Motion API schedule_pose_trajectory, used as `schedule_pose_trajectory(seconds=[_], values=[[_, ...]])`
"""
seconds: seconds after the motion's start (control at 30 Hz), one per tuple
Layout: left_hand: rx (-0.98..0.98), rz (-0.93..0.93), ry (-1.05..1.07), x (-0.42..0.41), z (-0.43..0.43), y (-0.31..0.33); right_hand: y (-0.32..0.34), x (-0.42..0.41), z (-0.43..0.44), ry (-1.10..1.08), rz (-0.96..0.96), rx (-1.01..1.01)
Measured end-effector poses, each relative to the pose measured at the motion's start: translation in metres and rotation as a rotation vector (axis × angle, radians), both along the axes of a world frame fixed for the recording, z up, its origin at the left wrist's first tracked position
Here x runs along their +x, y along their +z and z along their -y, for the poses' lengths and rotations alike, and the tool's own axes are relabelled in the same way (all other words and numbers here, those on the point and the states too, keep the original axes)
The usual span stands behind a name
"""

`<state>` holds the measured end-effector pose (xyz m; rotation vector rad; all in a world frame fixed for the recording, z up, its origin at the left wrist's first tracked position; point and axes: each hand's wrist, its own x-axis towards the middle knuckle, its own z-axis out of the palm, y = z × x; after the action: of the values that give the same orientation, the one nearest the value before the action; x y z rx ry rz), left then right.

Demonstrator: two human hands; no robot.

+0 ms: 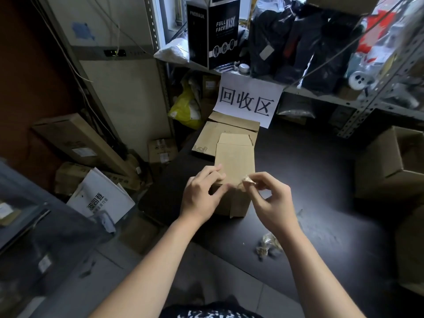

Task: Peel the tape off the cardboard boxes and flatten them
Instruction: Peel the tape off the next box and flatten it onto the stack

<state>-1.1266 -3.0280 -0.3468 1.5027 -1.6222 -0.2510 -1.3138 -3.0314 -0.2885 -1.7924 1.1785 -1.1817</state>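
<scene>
My right hand pinches a tape end; my left hand braces the box on the near bench. I should peel low and steadily so it doesn't tear.

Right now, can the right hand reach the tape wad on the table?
Likely yes: the tape wad lies on the table beside that forearm, nothing between. But the right hand is pinching a tape strip, so it's occupied.
</scene>
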Motion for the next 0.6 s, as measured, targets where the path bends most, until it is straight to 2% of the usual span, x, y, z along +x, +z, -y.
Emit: schedule_pose_trajectory(seconds=[0.07,0.17,0.37,0.53,0.6], values=[[0.004,-0.017,0.000,0.000,0.000,-0.003,0.001,-0.004,0.005,0.024,-0.046,0.006],[0.002,-0.041,0.001,-0.001,-0.001,-0.004,-0.001,-0.007,0.007,0.051,-0.017,0.058],[-0.015,-0.057,-0.007,-0.001,-0.001,-0.005,-0.013,-0.005,0.003,0.044,-0.057,-0.111],[0.013,-0.047,-0.017,-0.001,-0.001,-0.003,-0.013,-0.008,0.006,0.001,-0.208,-0.132],[0.038,-0.066,-0.038,0.001,-0.003,-0.003,-0.016,-0.009,0.007,0.014,-0.221,-0.080]])
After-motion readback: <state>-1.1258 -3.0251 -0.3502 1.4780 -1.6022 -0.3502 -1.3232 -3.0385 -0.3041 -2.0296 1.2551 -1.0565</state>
